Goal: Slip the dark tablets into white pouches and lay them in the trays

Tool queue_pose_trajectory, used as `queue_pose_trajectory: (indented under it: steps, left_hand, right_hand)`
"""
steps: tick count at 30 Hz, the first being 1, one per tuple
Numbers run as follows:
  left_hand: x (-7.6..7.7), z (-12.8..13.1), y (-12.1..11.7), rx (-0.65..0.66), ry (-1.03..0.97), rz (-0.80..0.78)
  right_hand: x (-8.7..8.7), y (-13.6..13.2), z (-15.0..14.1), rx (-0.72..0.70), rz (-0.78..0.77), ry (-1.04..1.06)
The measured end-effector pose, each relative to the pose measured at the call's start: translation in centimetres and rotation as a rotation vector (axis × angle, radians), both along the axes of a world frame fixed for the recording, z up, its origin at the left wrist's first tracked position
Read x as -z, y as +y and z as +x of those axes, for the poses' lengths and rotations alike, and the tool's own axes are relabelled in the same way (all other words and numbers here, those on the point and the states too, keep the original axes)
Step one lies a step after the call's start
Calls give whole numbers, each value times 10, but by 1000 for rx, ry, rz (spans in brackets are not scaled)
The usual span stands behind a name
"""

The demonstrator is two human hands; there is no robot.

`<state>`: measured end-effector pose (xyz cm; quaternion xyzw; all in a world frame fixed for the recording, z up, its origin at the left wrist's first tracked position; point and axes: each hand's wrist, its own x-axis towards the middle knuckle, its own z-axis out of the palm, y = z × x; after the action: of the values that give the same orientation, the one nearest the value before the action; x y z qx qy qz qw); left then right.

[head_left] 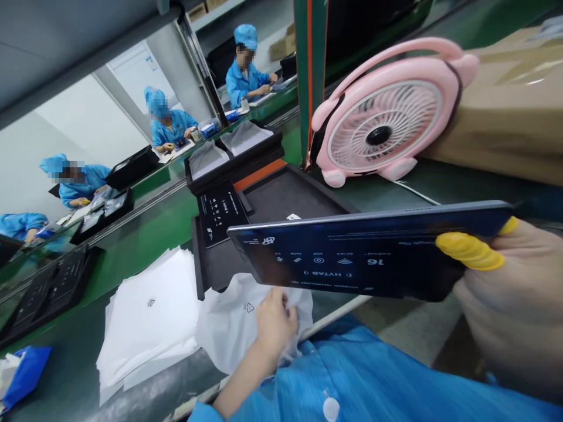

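My right hand [510, 299], with a yellow cot on one fingertip, grips a dark blue tablet [365, 252] by its right end and holds it flat above the table edge; its screen film carries white print. My left hand [275, 322] is closed on a white foam bag [237, 328] lying at the near edge of the green belt. A stack of the same white bags [149, 316] lies just left of it. Behind the tablet sits a black tray [285, 199] with another dark tablet [220, 214] leaning in it.
A pink desk fan [382, 117] stands at the back right against a brown carton [519, 105]. More black trays [233, 155] sit further along the belt. Several people in blue coats and caps work along the far side. A blue cloth [24, 369] lies at the lower left.
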<state>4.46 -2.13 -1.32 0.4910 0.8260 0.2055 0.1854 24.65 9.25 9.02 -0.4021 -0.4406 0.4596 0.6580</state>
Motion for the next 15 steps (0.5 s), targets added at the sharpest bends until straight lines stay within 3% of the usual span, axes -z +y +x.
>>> queue_pose_trajectory:
  steps: [5, 9, 15]
  left_hand:
    - [0, -14, 4, -97, -273, 146]
    - [0, -24, 2, -102, -498, 288]
    - [5, -26, -2, -227, -503, 438]
  right_hand:
    - [3, -10, 12, 26, -46, -77]
    - [20, -10, 19, 23, -46, -101]
    - [54, 6, 13, -109, 87, -180]
